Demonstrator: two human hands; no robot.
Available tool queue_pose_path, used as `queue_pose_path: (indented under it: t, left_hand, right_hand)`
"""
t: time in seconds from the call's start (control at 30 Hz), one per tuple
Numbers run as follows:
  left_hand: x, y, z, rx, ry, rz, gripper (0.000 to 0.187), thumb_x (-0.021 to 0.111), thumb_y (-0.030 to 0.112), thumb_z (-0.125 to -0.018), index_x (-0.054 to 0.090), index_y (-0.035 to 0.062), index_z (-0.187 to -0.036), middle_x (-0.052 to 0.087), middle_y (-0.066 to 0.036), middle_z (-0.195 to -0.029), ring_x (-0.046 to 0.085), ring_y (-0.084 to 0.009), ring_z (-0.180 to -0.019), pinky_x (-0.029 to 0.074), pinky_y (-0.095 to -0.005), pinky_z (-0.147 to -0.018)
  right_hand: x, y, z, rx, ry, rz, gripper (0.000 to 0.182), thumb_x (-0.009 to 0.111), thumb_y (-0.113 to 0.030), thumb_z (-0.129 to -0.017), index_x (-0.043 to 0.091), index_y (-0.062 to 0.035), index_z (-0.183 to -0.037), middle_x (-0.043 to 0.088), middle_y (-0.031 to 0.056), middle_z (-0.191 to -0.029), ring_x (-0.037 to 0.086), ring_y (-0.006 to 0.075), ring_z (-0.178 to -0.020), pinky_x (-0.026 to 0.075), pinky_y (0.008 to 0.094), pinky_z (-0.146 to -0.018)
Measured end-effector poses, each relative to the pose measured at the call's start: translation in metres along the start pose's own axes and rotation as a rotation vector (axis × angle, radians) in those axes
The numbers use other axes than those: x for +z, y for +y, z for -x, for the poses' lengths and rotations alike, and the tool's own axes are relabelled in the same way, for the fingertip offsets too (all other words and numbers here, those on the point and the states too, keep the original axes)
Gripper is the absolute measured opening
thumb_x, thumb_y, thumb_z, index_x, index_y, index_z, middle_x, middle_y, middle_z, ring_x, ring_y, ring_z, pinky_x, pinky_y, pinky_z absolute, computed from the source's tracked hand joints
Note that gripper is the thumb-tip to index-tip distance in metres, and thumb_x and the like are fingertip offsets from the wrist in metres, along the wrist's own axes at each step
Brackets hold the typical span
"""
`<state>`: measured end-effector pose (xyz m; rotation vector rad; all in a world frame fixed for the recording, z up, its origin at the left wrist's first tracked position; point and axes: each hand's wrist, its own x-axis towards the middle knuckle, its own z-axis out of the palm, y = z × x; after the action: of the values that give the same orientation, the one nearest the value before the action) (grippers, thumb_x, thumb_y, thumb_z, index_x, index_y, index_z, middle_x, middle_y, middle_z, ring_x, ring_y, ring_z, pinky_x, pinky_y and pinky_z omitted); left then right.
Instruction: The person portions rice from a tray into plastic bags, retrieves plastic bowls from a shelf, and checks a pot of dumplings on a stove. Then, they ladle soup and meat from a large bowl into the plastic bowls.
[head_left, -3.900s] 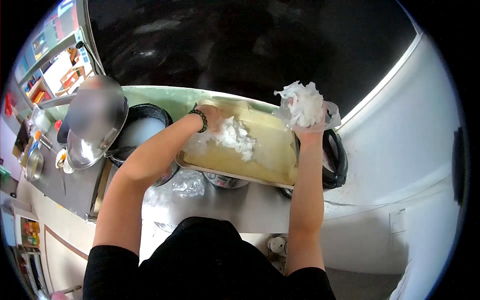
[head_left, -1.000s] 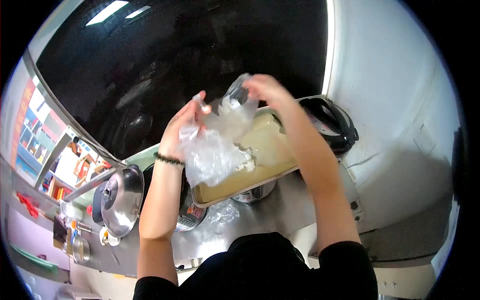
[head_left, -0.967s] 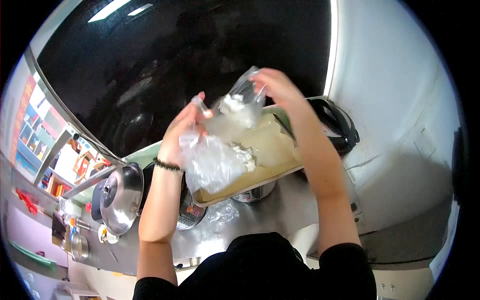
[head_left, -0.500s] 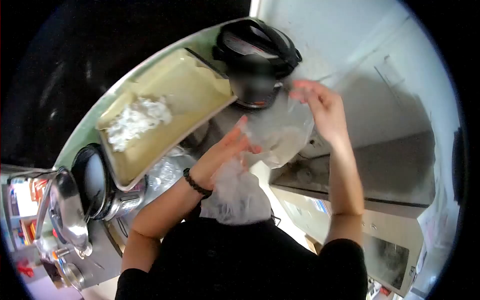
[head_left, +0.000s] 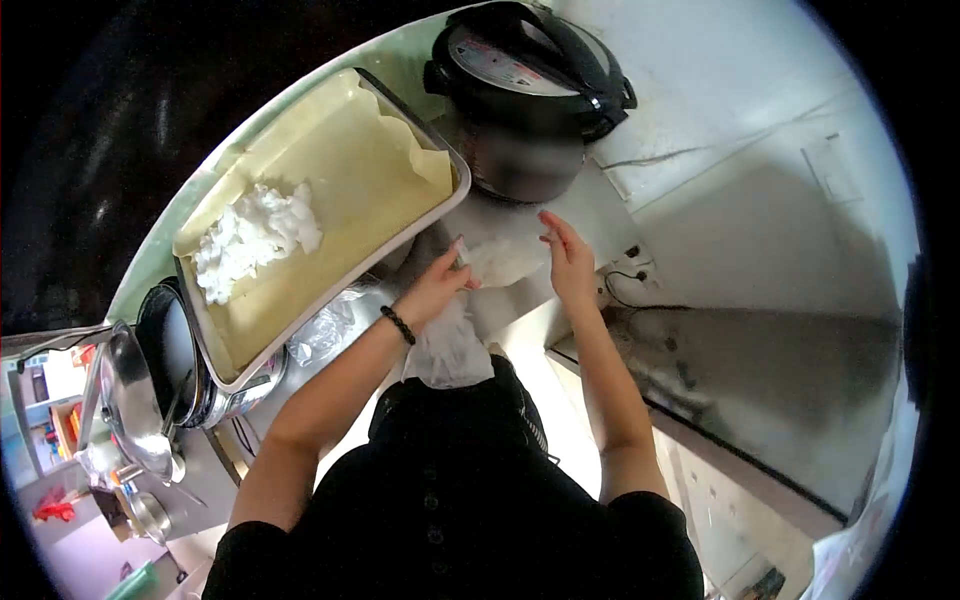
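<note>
My left hand (head_left: 437, 290), with a dark beaded bracelet at the wrist, grips a clear plastic bag (head_left: 450, 350). Part of the bag hangs crumpled below that hand, in front of the black shirt. Another filmy part stretches across to my right hand (head_left: 570, 262), whose fingers are bent together at its edge; the exact grip is hard to see. To the left lies a rectangular baking tray (head_left: 462, 190) lined with yellowish paper (head_left: 345, 165). A lumpy white heap (head_left: 258, 235) rests on the paper toward the tray's left end.
A black pressure cooker (head_left: 530, 75) stands beyond my hands. Left of the tray are a dark-rimmed pot (head_left: 165, 340) and a shiny metal lid (head_left: 130, 400). Crumpled clear plastic (head_left: 328, 330) lies by the tray's near edge. A cable (head_left: 640, 305) runs at the right.
My right hand has come down and inward, closer to my left hand. The bag part between them is lower and less spread. The camera view has shifted, so the tray and cooker appear displaced.
</note>
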<state>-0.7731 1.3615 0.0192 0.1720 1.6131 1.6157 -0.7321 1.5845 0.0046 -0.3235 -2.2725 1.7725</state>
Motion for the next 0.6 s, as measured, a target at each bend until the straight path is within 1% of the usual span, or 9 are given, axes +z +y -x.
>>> queue_pose_path:
  t: [0.13, 0.2, 0.27, 0.4, 0.43, 0.47, 0.53, 0.57, 0.6]
  left_hand:
    - [-0.02, -0.024, -0.029, 0.108, 0.138, -0.023, 0.052, 0.044, 0.022, -0.089, 0.021, 0.0039, -0.132, 0.059, -0.005, -0.085, 0.054, -0.0119, -0.083, 0.04, -0.0261, -0.076]
    - [-0.028, -0.021, -0.044, 0.086, 0.119, -0.105, 0.048, 0.045, 0.023, -0.089, 0.028, 0.0029, -0.129, 0.059, -0.004, -0.086, 0.053, -0.0107, -0.082, 0.041, -0.0257, -0.072]
    - [-0.034, -0.034, -0.061, -0.146, 0.182, 0.044, 0.056, 0.047, 0.025, -0.088, 0.021, 0.008, -0.134, 0.056, -0.002, -0.091, 0.05, -0.0102, -0.086, 0.038, -0.0251, -0.079]
    - [-0.038, -0.045, -0.063, -0.06, 0.234, -0.109, 0.051, 0.051, 0.029, -0.086, 0.033, 0.0079, -0.129, 0.056, -0.001, -0.092, 0.05, -0.0103, -0.084, 0.039, -0.026, -0.077]
    - [-0.034, -0.036, -0.057, -0.089, 0.359, 0.002, 0.047, 0.052, 0.031, -0.085, 0.039, 0.0079, -0.123, 0.056, -0.001, -0.093, 0.051, -0.0108, -0.086, 0.04, -0.0264, -0.077]
    - [-0.031, -0.027, -0.05, -0.114, 0.484, 0.115, 0.043, 0.054, 0.033, -0.084, 0.045, 0.008, -0.118, 0.056, -0.001, -0.095, 0.051, -0.0114, -0.087, 0.041, -0.0268, -0.077]
    - [-0.024, -0.012, -0.035, -0.179, 0.451, 0.348, 0.038, 0.054, 0.031, -0.084, 0.048, 0.0078, -0.114, 0.056, -0.001, -0.095, 0.051, -0.0116, -0.088, 0.041, -0.0274, -0.077]
    - [-0.022, -0.009, -0.029, -0.235, 0.404, 0.578, 0.034, 0.054, 0.03, -0.084, 0.051, 0.0077, -0.109, 0.056, 0.0, -0.096, 0.052, -0.0119, -0.088, 0.042, -0.0281, -0.077]
    - [-0.022, -0.01, -0.024, -0.23, 0.413, 0.58, 0.034, 0.054, 0.03, -0.084, 0.051, 0.0077, -0.109, 0.056, 0.0, -0.096, 0.052, -0.0119, -0.088, 0.042, -0.0281, -0.077]
  right_hand:
    - [0.014, 0.019, -0.019, -0.145, 0.215, 0.075, 0.036, 0.041, -0.002, -0.081, 0.051, -0.0094, -0.114, 0.059, 0.0092, -0.105, 0.059, 0.0213, -0.086, 0.045, 0.03, -0.077]
    - [0.016, 0.031, -0.022, -0.102, 0.097, 0.474, 0.037, 0.046, -0.007, -0.078, 0.052, -0.0126, -0.114, 0.06, 0.0118, -0.1, 0.06, 0.0246, -0.079, 0.045, 0.0325, -0.073]
    - [0.017, 0.045, -0.028, 0.002, 0.046, 0.481, 0.038, 0.049, -0.01, -0.077, 0.052, -0.0139, -0.114, 0.06, 0.0124, -0.097, 0.059, 0.0262, -0.076, 0.045, 0.0336, -0.072]
    - [0.007, 0.032, -0.031, 0.104, -0.043, 0.377, 0.042, 0.055, -0.017, -0.074, 0.051, -0.0139, -0.115, 0.061, 0.0127, -0.089, 0.059, 0.027, -0.073, 0.045, 0.0345, -0.069]
    - [0.005, 0.034, -0.031, 0.106, -0.048, 0.375, 0.042, 0.055, -0.017, -0.074, 0.051, -0.0139, -0.115, 0.061, 0.0127, -0.089, 0.059, 0.027, -0.073, 0.045, 0.0345, -0.069]
    - [0.003, 0.036, -0.032, 0.048, -0.028, 0.388, 0.039, 0.056, -0.017, -0.074, 0.053, -0.0129, -0.113, 0.061, 0.013, -0.089, 0.06, 0.0258, -0.075, 0.046, 0.0333, -0.068]
    - [0.002, 0.034, -0.03, -0.011, -0.02, 0.394, 0.036, 0.057, -0.017, -0.075, 0.055, -0.0118, -0.11, 0.061, 0.0134, -0.089, 0.061, 0.0246, -0.077, 0.046, 0.032, -0.067]
    - [0.002, 0.031, -0.03, -0.219, 0.122, 0.475, 0.033, 0.057, -0.018, -0.075, 0.056, -0.0094, -0.107, 0.061, 0.0129, -0.087, 0.061, 0.0235, -0.076, 0.046, 0.0314, -0.066]
    - [0.003, 0.027, -0.032, -0.429, 0.269, 0.551, 0.03, 0.058, -0.019, -0.076, 0.056, -0.007, -0.104, 0.061, 0.0125, -0.086, 0.06, 0.0224, -0.075, 0.046, 0.0308, -0.065]
